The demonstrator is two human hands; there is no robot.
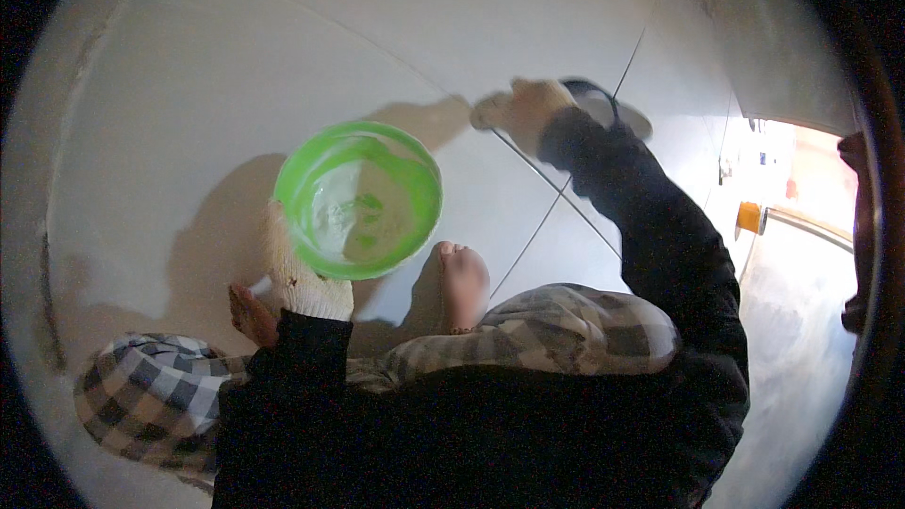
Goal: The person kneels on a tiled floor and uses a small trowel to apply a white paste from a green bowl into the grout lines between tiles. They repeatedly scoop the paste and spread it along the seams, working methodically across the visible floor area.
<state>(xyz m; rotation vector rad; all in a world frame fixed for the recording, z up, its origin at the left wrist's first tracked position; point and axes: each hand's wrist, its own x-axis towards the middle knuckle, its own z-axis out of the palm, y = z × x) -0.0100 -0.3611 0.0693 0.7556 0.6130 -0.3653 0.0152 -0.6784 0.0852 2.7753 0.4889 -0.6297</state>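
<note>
My left hand [300, 269], in a cream knit glove, grips the left and lower side of a bright green bowl [426, 217]. White paste [349, 198] coats the bowl's inside and covers its bottom, with green showing through in patches. My right hand [535, 111], gloved too, is stretched out ahead to the right over the tiles. Its fingers are closed and slightly blurred near a joint between tiles; what they hold, if anything, I cannot make out.
Pale floor tiles [528, 226] with dark joints lie around my bare feet [464, 287]. Beyond my right wrist is a grey object with a dark curved band [613, 99], perhaps a slipper. An orange-yellow object [750, 217] stands by the bright opening at right.
</note>
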